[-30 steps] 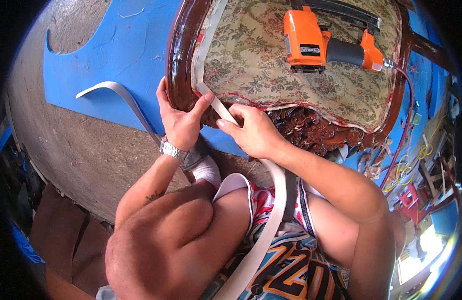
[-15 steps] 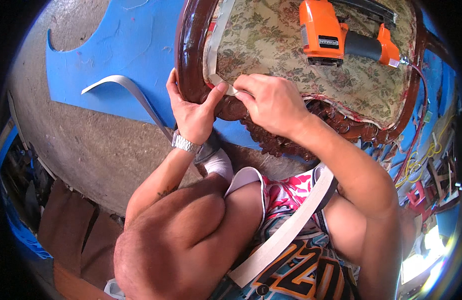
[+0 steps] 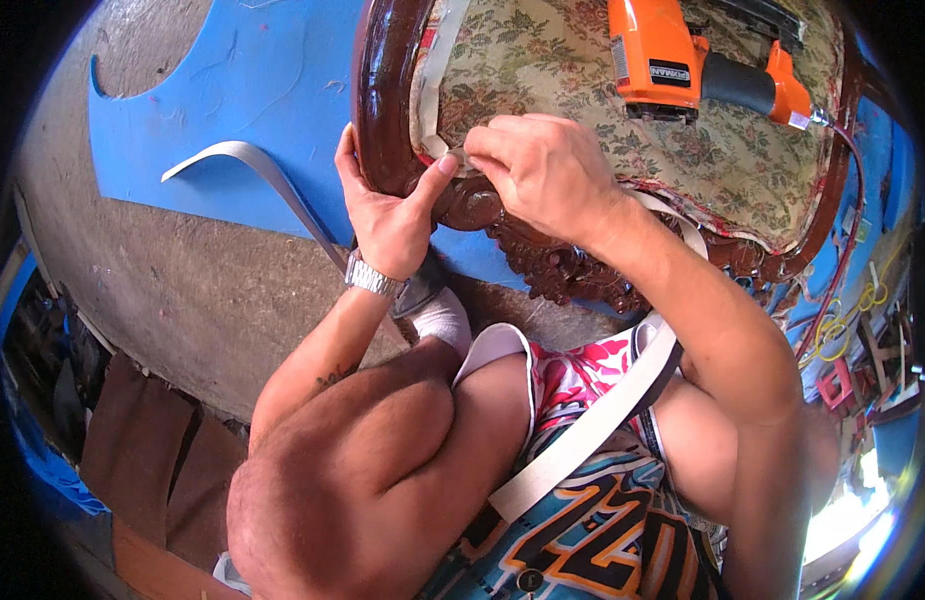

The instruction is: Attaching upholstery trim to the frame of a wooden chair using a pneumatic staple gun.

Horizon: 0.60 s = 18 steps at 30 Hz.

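A carved dark wooden chair frame [image 3: 384,95] surrounds a floral fabric panel [image 3: 542,70]. Along the panel's left edge runs a pale flat strip [image 3: 437,85], which bends at the lower left corner. My left hand [image 3: 390,225] grips that corner of the frame, fingers around its outer side, thumb pressed by the bend. My right hand [image 3: 547,175] pinches the strip just right of this thumb; the fingertips partly hide it. Beyond my right hand the strip passes behind my forearm and drapes over my lap. An orange staple gun [image 3: 662,70] lies on the fabric, touched by neither hand.
A red hose [image 3: 857,190] leads from the staple gun down the right side. Under the chair is a blue sheet [image 3: 232,90] on the concrete floor [image 3: 182,270]. Another pale strip [image 3: 247,155] curls over the sheet at left. Brown pieces [image 3: 132,435] lie at lower left.
My right hand has shifted slightly up and left along the strip at the corner. More of the strip shows behind my right forearm. The left hand keeps its hold.
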Tool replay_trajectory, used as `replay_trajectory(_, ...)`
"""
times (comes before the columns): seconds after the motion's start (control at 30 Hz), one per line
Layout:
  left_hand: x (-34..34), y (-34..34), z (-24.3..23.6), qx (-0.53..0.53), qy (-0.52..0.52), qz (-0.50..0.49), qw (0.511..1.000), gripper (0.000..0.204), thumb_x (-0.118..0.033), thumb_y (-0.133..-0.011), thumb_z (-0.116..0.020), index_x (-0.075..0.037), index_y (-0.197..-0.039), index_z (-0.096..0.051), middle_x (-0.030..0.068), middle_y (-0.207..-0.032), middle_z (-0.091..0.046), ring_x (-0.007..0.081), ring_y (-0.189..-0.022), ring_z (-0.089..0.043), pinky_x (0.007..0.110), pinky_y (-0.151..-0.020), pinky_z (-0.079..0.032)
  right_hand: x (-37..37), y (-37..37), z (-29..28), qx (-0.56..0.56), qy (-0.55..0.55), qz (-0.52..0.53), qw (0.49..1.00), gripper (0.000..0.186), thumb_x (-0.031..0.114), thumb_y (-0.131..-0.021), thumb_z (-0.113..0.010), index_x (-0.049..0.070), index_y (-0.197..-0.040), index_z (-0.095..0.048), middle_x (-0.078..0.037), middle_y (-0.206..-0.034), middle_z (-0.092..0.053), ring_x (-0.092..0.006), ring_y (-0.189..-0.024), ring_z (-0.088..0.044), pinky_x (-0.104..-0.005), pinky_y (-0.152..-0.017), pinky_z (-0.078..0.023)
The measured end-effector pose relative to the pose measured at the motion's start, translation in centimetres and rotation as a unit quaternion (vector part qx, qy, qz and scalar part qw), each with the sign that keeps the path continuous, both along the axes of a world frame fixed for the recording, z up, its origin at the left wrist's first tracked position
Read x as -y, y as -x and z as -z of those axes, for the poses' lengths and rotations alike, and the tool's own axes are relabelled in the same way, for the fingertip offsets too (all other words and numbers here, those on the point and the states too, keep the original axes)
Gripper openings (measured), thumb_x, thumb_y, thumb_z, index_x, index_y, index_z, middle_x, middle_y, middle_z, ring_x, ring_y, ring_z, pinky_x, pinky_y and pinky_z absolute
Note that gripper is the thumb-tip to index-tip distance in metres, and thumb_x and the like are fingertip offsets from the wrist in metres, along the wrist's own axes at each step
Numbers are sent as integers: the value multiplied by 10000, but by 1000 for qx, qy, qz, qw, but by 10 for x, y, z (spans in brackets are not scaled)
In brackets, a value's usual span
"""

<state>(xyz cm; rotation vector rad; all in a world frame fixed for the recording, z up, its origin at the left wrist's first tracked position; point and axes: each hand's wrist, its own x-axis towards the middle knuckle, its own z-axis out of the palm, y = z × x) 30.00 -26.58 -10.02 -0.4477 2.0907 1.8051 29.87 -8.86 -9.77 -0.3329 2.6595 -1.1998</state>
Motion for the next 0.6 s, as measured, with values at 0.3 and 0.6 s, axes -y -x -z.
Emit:
replay_trajectory(0.3,24,32,-8,-148,286,130,938,1279,-315,-578,-912,-18,-1463,-38,209,-1376,-319,303,-1152,-462,407,-959,-418,-2,-1,0,21,9,-11,1000,65,181,-804,-625,119,-809,-642,-72,-780,-610,-295,-766,-637,-423,-650,-513)
replay_trajectory(0.6,20,61,-20,-44,218,270,937,1277,-307,-593,-902,23,-1454,-18,247,-1215,-520,314,-1019,-621,387,-828,-533,-6,6,4,1,-4,-47,999,70,172,-797,-612,147,-814,-675,-62,-768,-603,-286,-753,-642,-419,-657,-519)
